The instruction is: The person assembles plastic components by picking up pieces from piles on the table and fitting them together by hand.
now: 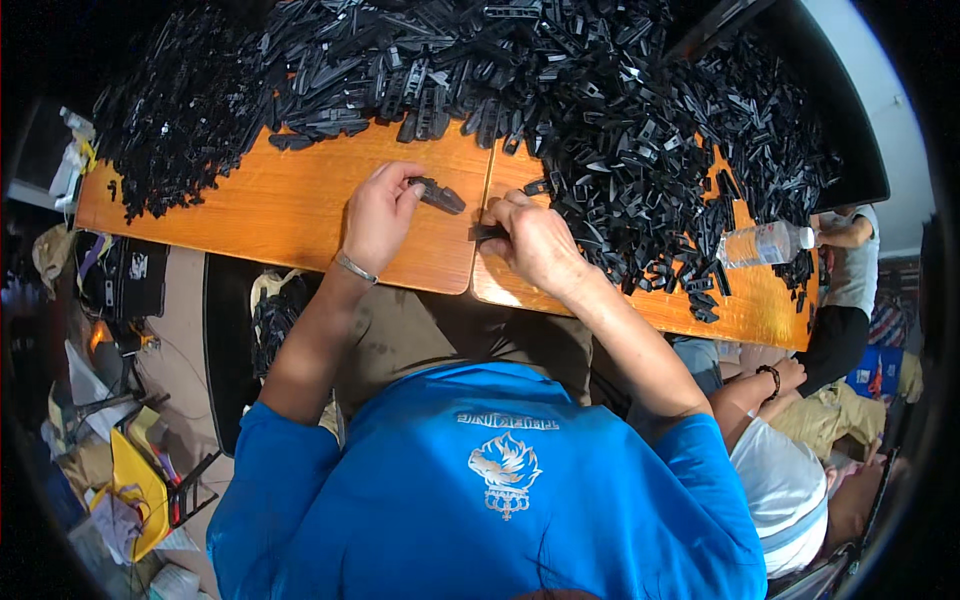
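My left hand (383,215) pinches a long black plastic piece (440,196) between thumb and fingers, just over the wooden table (300,215). The piece points to the right and has a tapered end. Close by on the right, my right hand (535,238) is closed on a smaller dark plastic part (487,232), mostly hidden by the fingers. The two held parts are apart. A heap of similar long black pieces (410,85) lies just beyond my hands. Beside my right hand spreads another heap of black plastic parts (630,160).
A pile of small black parts (175,120) covers the table's far left. On the right, a clear plastic bottle (765,244) lies on its side by the parts. A seated person in a white shirt (785,490) is close on my right; another stands beyond. A yellow container (140,495) is at lower left.
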The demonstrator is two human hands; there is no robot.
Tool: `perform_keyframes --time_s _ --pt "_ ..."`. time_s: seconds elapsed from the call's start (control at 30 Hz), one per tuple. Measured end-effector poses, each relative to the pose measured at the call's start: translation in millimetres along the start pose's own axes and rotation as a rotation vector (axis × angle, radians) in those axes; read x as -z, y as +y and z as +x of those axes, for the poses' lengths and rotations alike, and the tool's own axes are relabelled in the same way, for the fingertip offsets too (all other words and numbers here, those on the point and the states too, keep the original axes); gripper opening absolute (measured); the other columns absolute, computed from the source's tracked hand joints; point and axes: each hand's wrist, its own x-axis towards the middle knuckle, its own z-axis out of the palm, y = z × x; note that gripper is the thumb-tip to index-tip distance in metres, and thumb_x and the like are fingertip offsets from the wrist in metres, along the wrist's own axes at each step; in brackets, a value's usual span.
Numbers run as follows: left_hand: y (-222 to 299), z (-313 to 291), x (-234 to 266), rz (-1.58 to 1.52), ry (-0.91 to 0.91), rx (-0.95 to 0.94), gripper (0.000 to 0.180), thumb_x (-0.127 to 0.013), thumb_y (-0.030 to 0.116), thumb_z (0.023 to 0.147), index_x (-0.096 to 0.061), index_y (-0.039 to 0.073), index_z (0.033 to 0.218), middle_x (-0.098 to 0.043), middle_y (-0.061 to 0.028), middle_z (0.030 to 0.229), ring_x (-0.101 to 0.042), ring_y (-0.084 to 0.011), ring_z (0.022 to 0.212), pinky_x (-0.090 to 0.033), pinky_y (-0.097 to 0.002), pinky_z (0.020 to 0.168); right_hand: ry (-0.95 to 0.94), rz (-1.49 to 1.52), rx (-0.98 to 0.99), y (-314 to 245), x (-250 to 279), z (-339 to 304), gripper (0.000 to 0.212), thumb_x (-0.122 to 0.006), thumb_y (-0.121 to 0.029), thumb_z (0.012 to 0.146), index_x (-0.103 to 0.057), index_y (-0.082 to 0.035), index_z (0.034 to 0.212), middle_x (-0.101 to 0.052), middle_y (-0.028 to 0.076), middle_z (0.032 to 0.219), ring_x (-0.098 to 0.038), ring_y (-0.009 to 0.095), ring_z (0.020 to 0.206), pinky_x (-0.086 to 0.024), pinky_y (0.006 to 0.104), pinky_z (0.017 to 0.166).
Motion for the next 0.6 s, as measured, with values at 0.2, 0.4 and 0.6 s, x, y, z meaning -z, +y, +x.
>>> perform_keyframes --time_s 0.2,0.4,0.6 --pt "33.3 -24.5 16.5 0.546 0.062 -0.244 0.019 -0.083 0.012 0.092 -0.073 0.003 0.106 -0.070 -0.0137 0.093 -0.071 -0.0326 0.080 -0.056 -0.0436 0.071 -0.024 -0.003 -0.028 -1.8 0.4 1.6 0.040 -0.091 -0.016 0.082 -0.075 -0.004 0.117 -0.071 0.019 0.114 -0.073 0.042 0.105 -0.061 0.0491 0.091" --pt "54.8 -54.4 -2.8 0.599 0.059 -0.218 0.022 -0.085 0.024 0.092 -0.071 0.008 0.099 -0.071 -0.0112 0.095 -0.072 -0.0374 0.084 -0.056 -0.0483 0.070 0.076 -0.006 0.030 -0.3 -8.6 -2.2 0.040 -0.091 -0.009 0.080 -0.074 -0.003 0.116 -0.070 0.019 0.109 -0.073 0.044 0.098 -0.061 0.0494 0.085" --pt "59.5 -49.5 -3.0 0.556 0.072 -0.272 0.015 -0.079 0.012 0.095 -0.072 0.008 0.109 -0.069 -0.0129 0.102 -0.070 -0.0372 0.097 -0.057 -0.0484 0.080 0.031 0.022 -0.008 -8.3 -6.2 -4.7 0.039 -0.089 -0.008 0.082 -0.074 -0.001 0.118 -0.070 0.022 0.111 -0.073 0.044 0.106 -0.061 0.0493 0.092"
